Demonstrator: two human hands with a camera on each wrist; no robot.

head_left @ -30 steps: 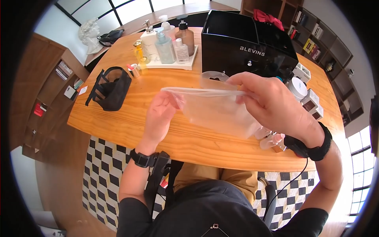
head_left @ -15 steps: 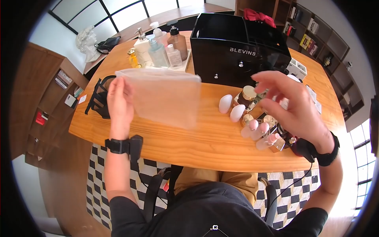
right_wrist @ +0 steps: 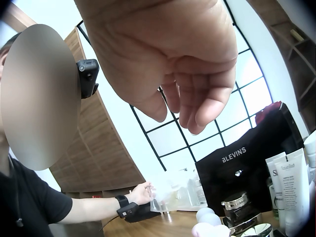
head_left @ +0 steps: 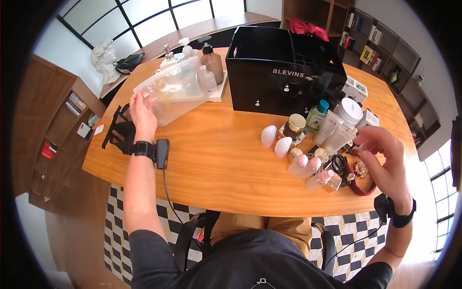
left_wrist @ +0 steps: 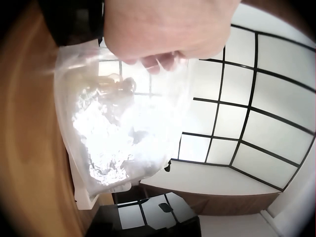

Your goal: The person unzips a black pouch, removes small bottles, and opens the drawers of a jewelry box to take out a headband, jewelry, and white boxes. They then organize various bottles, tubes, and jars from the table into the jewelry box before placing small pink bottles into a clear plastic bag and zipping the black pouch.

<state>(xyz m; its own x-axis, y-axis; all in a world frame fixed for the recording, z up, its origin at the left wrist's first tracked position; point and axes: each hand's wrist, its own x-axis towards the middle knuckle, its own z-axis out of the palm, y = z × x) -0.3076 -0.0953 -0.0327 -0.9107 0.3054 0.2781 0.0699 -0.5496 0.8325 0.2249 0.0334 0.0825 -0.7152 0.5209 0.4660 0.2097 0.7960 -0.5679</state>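
Observation:
My left hand [head_left: 143,114] pinches a translucent plastic pouch [head_left: 179,91] by its near left corner. The pouch hangs to the right, tilted, in front of the tray of bottles. In the left wrist view light glares off the pouch [left_wrist: 106,143], and curled fingertips show at its edge. Over the right side of the table hovers my right hand [head_left: 389,164], fingers loosely bent and, in the right wrist view, holding nothing. Close by it are two white tubes [head_left: 339,139], a dark red band [head_left: 362,189] and small pink-capped bottles [head_left: 317,179].
A black BLEVINS organizer [head_left: 284,89] stands at the back. Pump bottles [head_left: 211,62] share a white tray [head_left: 219,91] to its left. A black mesh bag [head_left: 122,135] lies at the left edge. Two white egg-shaped pieces [head_left: 283,147] sit near a gold-lidded jar [head_left: 294,126].
My right hand let go of the pouch and moved right and down over the cosmetics. My left hand carried the pouch left, then swung it upward toward the tray.

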